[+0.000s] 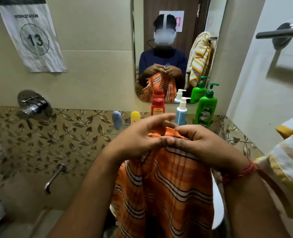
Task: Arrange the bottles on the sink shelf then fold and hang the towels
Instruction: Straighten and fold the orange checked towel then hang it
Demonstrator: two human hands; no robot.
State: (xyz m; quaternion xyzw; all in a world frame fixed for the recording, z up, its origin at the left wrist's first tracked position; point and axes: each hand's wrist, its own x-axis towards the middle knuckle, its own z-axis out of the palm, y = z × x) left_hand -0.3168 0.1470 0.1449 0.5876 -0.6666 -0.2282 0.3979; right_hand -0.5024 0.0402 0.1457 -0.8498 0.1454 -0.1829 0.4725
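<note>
An orange checked towel point(166, 182) hangs down in front of me, held up at its top edge. My left hand point(139, 140) pinches that edge with thumb and forefinger, its other fingers spread. My right hand point(200, 145) grips the same edge right beside it, fingers curled. Behind them on the glass shelf point(114, 132) stand a red bottle point(157, 107), a white-and-blue pump bottle point(181, 112), a green pump bottle point(206, 109), a yellow bottle point(135, 117) and a small blue bottle point(117, 119). A yellow-striped white towel point(285, 162) hangs at the right.
A mirror point(176, 48) above the shelf reflects me and a striped towel on a door hook. A dark towel bar point(279, 34) sticks out from the right wall. A chrome tap knob point(33, 105) and spout point(53, 179) are on the left wall. The white sink rim point(218, 206) shows behind the towel.
</note>
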